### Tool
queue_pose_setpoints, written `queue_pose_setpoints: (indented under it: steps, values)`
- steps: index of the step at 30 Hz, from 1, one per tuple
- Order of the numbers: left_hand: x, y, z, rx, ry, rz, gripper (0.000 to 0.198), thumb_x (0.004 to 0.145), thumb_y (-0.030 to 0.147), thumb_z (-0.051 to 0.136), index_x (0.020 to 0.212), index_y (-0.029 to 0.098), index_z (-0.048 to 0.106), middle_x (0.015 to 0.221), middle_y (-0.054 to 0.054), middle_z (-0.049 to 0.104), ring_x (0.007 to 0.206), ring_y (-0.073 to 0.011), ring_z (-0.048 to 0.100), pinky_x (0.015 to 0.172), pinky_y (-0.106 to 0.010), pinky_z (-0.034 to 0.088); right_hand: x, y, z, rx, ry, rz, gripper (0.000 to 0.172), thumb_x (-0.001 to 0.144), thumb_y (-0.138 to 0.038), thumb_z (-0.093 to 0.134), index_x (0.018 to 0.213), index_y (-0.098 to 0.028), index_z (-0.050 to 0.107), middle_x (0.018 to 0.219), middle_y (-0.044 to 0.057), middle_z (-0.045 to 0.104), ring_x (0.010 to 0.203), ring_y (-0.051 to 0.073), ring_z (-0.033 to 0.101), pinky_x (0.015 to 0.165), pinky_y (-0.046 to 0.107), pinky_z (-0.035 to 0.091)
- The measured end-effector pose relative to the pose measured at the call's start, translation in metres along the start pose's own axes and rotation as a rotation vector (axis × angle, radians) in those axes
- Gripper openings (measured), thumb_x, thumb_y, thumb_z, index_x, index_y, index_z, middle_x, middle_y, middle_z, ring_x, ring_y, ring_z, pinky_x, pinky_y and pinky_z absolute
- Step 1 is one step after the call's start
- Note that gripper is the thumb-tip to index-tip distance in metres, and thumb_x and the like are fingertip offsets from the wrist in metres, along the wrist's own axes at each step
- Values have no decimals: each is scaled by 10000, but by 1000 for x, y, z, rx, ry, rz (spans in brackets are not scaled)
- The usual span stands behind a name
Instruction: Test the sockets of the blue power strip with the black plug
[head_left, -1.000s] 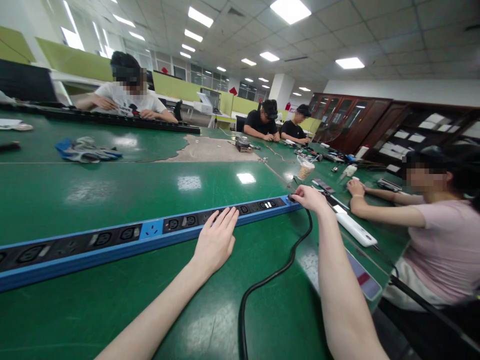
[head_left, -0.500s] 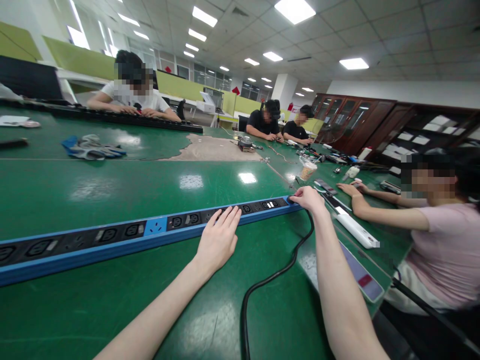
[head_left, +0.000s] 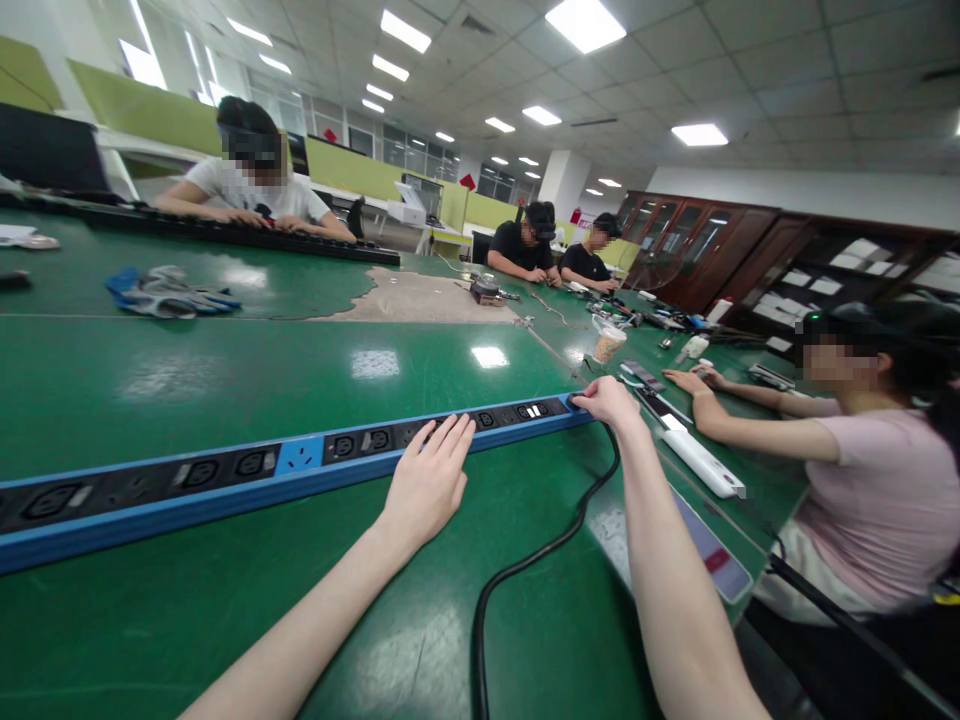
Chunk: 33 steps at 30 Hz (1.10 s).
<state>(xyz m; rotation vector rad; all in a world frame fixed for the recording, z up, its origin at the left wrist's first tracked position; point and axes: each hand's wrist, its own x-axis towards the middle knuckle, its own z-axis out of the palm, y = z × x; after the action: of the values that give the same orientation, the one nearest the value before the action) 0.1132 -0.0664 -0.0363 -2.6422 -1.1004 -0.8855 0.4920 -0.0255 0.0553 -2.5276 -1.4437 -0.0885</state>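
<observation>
The long blue power strip (head_left: 225,475) lies across the green surface (head_left: 300,370). The left hand (head_left: 427,485) rests flat and open on its sockets, likely to steady it, while the right hand (head_left: 607,398) curls closed over its far end, where the black cable (head_left: 540,555) leaves

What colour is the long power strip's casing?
The power strip is blue with a black socket face; head view.

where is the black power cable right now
In the head view, the black power cable leaves the right end of the blue power strip under the right hand and curves across the green table to the bottom edge.
</observation>
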Motion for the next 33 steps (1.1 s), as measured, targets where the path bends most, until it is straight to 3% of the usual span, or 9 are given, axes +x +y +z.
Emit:
queue_pose_setpoints:
  steps: [8, 13, 18, 22, 33]
  values:
    - [0, -2, 1, -12, 21, 2, 678, 930, 142, 484, 1604, 162, 418, 1657, -88, 416, 1533, -250, 396, 1300, -466, 252, 0, 1, -5, 151, -51, -47, 267, 726, -455, 835, 791, -215, 739, 706, 42, 728, 713, 206, 707, 661, 268, 497]
    - [0, -1, 1, -20, 29, 0, 683, 924, 142, 490, 1603, 169, 422, 1652, -83, 425, 1530, -248, 402, 1301, -460, 252, -9, -2, -5, 146, 29, -40, 247, 750, -445, 824, 848, -233, 746, 829, 55, 762, 809, 213, 727, 698, 269, 500]
    - [-1, -2, 1, -18, 28, 3, 688, 916, 149, 505, 1600, 158, 426, 1651, -96, 423, 1531, -255, 400, 1299, -466, 258, -8, -2, -7, 112, -14, -48, 257, 736, -458, 831, 823, -233, 741, 837, 56, 764, 817, 218, 728, 705, 273, 498]
    - [-1, -1, 0, -14, 28, -1, 689, 915, 153, 514, 1598, 165, 431, 1644, -98, 436, 1530, -251, 402, 1301, -463, 258, -5, 1, -2, 95, 23, -59, 293, 766, -502, 787, 879, -233, 755, 897, 62, 774, 848, 212, 728, 712, 267, 492]
    - [0, -2, -3, -5, 9, -9, 693, 912, 186, 547, 1595, 178, 431, 1645, -88, 442, 1526, -244, 406, 1300, -445, 266, 4, 6, -5, 16, 4, -132, 319, 760, -547, 777, 853, -244, 747, 845, 65, 766, 805, 224, 720, 675, 275, 470]
